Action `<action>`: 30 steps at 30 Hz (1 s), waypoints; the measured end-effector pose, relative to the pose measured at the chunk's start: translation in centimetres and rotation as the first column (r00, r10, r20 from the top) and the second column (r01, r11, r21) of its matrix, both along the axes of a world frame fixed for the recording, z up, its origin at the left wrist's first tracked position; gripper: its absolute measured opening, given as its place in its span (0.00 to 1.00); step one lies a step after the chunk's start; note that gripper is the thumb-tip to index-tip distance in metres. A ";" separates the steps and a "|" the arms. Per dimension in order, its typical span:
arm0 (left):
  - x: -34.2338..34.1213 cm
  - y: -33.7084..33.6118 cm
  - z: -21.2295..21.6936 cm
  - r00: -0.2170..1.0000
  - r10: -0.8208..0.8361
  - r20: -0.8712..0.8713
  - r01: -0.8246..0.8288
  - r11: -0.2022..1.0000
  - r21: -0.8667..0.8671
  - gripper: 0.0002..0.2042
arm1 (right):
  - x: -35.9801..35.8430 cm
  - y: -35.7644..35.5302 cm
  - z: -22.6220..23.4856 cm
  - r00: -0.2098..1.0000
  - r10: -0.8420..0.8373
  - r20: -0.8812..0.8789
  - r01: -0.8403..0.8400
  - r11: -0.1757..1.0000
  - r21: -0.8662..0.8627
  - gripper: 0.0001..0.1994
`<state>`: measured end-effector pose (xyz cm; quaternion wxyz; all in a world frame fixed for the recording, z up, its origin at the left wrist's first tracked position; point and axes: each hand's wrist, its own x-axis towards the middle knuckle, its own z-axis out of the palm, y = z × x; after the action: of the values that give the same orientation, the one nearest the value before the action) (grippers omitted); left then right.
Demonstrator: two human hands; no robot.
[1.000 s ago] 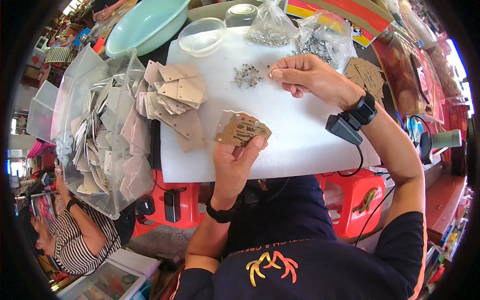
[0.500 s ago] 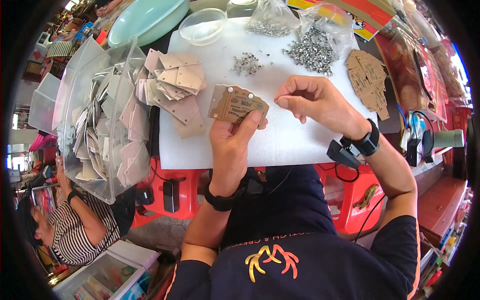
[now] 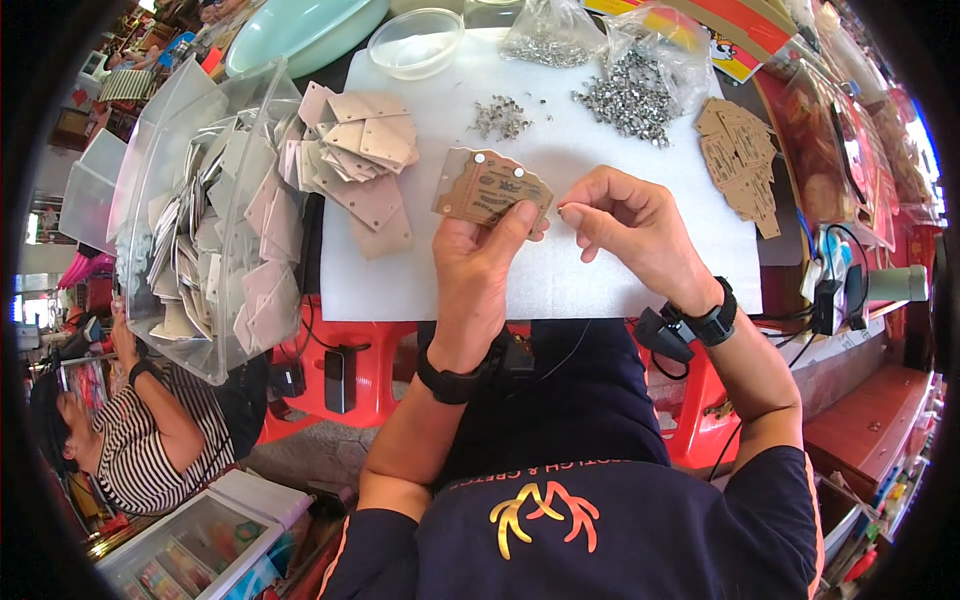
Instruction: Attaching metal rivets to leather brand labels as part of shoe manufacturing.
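Note:
My left hand (image 3: 478, 262) grips a brown printed card (image 3: 497, 190) by its lower right edge, thumb on top. The card has a wavy outline and lies over a larger beige plate (image 3: 452, 180). Two shiny round studs sit along its upper edge. Just right of the card, my right hand (image 3: 635, 225) pinches thumb and forefinger together; whatever is between the tips is too small to name. Beyond the card lies a small heap of silvery metal pieces (image 3: 502, 118). A larger pile of such pieces (image 3: 630, 100) spills from a clear plastic bag (image 3: 672, 50).
Beige plates (image 3: 365, 150) are stacked left on the white sheet (image 3: 400, 290), beside a clear bin (image 3: 225, 310) full of them. Brown cards (image 3: 738, 165) lie at right. A round clear tub (image 3: 415, 45) and a pale green basin (image 3: 300, 30) stand behind. Another person (image 3: 165, 430) is at lower left.
The card in my left hand has shifted slightly right and tilted. My right hand has come a little nearer to the card's right edge, still pinching.

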<state>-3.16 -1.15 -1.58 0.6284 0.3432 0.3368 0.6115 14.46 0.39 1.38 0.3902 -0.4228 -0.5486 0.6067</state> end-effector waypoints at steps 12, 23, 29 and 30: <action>0.4 -0.4 -0.7 0.997 0.065 -0.047 -0.062 0.996 0.071 0.17 | -2.3 -1.4 -1.3 0.946 -0.252 0.203 0.140 0.885 0.444 0.03; 0.6 -0.4 -1.2 0.988 0.114 -0.100 -0.108 0.992 0.069 0.16 | -3.3 -1.6 -2.0 0.886 -0.404 0.230 0.255 0.836 0.486 0.03; 0.8 -0.5 -1.2 0.984 0.132 -0.120 -0.125 0.990 0.069 0.15 | -3.3 -1.6 -1.9 0.875 -0.416 0.247 0.249 0.825 0.508 0.04; 0.7 -0.5 -1.2 0.980 0.135 -0.146 -0.125 0.989 0.076 0.15 | -3.4 -1.6 -1.9 0.877 -0.417 0.238 0.254 0.824 0.506 0.04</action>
<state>-2.50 -1.65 -2.77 0.5479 0.3862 0.3848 0.6345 11.09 -1.23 -0.56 0.4809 -0.5068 -0.6505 0.2978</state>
